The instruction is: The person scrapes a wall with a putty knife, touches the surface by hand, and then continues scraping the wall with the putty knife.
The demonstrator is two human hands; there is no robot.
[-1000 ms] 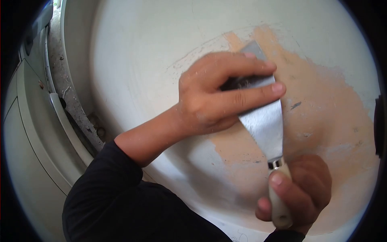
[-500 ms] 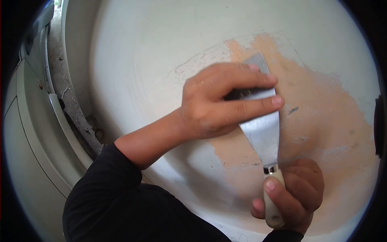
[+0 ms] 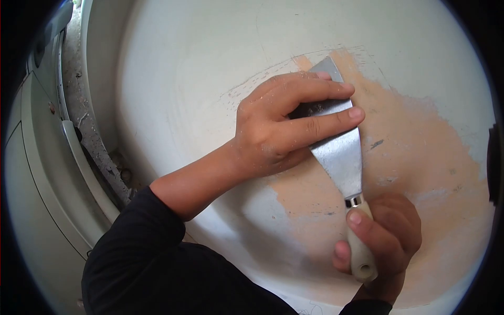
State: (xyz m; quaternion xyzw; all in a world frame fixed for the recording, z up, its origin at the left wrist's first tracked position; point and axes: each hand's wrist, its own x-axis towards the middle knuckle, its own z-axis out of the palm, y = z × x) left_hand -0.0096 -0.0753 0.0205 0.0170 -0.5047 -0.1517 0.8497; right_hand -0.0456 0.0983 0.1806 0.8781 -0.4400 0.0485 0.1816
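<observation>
A putty knife (image 3: 338,160) with a wide metal blade and a pale handle slants up across a curved whitish panel (image 3: 189,84). My right hand (image 3: 391,228) is wrapped round its handle, thumb along the near side. Over the blade lies my left hand (image 3: 283,118), its fingers reaching across to the far edge and holding it; the palm side is hidden. Dark smudges show on the blade between those fingers. Beneath and right of the knife, a patch of peach-coloured filler (image 3: 415,142) covers the panel, with grey marks and uneven edges. Fine pale dust dots my left hand.
Pencil-like lines and small scratches mark the panel above the filler. At the left stands a light car body panel (image 3: 47,157) with a dark-trimmed edge. A strip of littered ground (image 3: 89,123) runs between it and the curved panel.
The putty knife and my right hand have shifted slightly up the panel. My left hand has moved a little up and left with the blade.
</observation>
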